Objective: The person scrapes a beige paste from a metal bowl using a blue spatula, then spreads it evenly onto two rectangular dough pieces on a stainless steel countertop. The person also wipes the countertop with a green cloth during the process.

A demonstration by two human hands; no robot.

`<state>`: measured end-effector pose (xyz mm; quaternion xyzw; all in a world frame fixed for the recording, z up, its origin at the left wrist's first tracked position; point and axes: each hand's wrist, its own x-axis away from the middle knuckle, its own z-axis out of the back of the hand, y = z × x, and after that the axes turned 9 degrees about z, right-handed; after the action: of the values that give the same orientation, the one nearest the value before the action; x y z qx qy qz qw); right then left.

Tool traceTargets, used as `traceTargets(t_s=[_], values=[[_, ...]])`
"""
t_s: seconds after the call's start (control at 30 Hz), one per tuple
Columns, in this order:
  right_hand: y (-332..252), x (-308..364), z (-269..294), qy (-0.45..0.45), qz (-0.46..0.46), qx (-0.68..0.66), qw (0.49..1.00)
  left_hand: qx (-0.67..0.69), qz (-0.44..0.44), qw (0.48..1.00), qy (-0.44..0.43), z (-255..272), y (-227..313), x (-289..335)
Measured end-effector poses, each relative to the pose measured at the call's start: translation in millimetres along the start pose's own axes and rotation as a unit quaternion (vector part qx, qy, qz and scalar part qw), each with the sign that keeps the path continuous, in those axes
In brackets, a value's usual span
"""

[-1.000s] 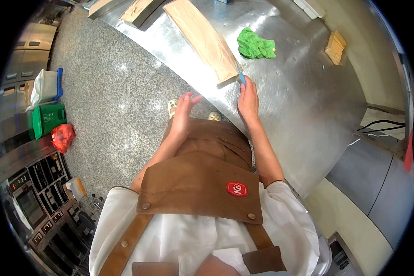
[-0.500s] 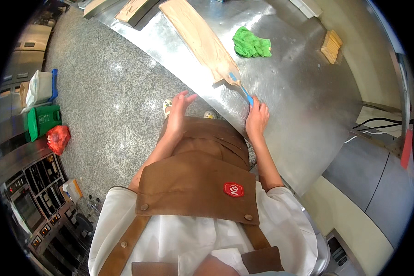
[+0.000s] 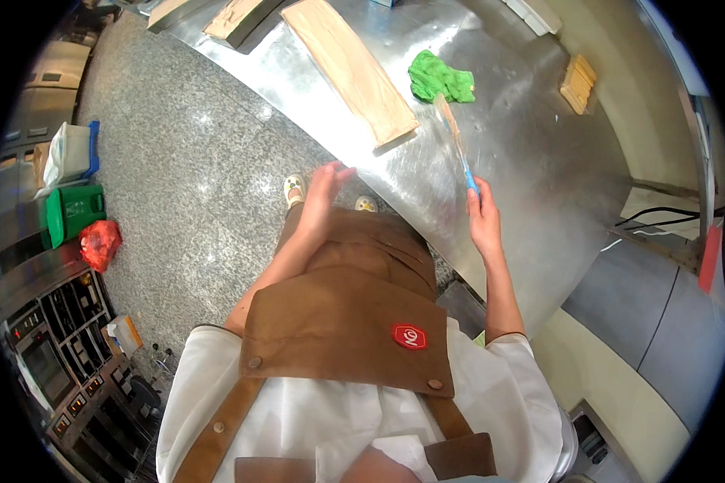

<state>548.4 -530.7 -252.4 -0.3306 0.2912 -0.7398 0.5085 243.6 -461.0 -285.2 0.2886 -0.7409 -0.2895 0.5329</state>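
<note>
A spatula [image 3: 453, 131] with a blue handle is gripped in my right hand [image 3: 484, 216]. Beige cream smears its blade, whose tip points up close to the green cloth [image 3: 439, 78]. To the left of the spatula, apart from it, lies a long rectangular pan [image 3: 392, 146] filled with beige cream [image 3: 350, 68], its top spread fairly smooth. My left hand [image 3: 324, 193] hovers by the near edge of the metal table with its fingers loosely stretched out, holding nothing.
More long metal pans [image 3: 242, 22] of beige filling stand at the far left of the metal table [image 3: 540, 209]. At the right lies a yellow brush-like block [image 3: 578, 84]. A green bin [image 3: 76, 216] and a red bag [image 3: 100, 245] sit by the floor's left side.
My right hand has lifted the spatula off the cream and swung it right, toward the green cloth. The near end of the pan's cream now shows uncovered. My left hand has barely moved.
</note>
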Motion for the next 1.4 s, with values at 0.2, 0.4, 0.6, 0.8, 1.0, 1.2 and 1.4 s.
traceTargets(t_s=[0.2, 0.4, 0.6, 0.8, 1.0, 1.2, 1.4], values=[[-4, 37, -14, 0.016, -0.002, 0.085, 0.996, 0.021, -0.005, 1.000, -0.007, -3, 1, 5], [-33, 68, -41, 0.020, 0.001, 0.135, 0.991, 0.028, -0.004, 1.000, -0.005, 0, 0, 1], [-37, 88, -47, -0.010, 0.070, 0.039, 0.997, 0.017, 0.009, 1.000, -0.001, -1, 7, -4], [-29, 46, -31, 0.043, -0.038, -0.134, 0.989, 0.046, 0.004, 0.999, 0.012, 23, 17, -23], [-2, 1, -32, 0.066, 0.003, -0.160, 0.985, 0.019, 0.027, 0.999, -0.032, 17, 28, -25], [-20, -89, -55, 0.050, 0.033, -0.210, 0.976, -0.016, 0.014, 0.998, -0.055, -7, 35, -32], [-13, -120, -81, 0.006, -0.012, -0.321, 0.947, 0.012, 0.031, 0.997, -0.072, -13, 26, -44]])
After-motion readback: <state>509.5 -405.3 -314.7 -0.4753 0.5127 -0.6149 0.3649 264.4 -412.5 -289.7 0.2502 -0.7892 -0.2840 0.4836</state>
